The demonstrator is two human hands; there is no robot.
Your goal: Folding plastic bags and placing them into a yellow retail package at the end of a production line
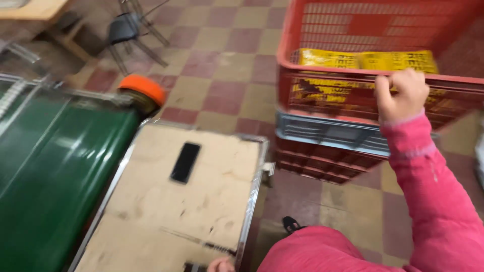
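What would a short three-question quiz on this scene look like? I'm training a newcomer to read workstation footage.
1. True or false: the right hand grips the rim of the red crate.
2. What lies on the wooden table: A) black phone B) scissors C) cup?
3. What colour are the packets in that crate?

Key: 1 true; 2 A, the black phone; 3 yellow.

Flat yellow packages with black print lie inside the red crate; a dark-screened phone rests on the wooden table.
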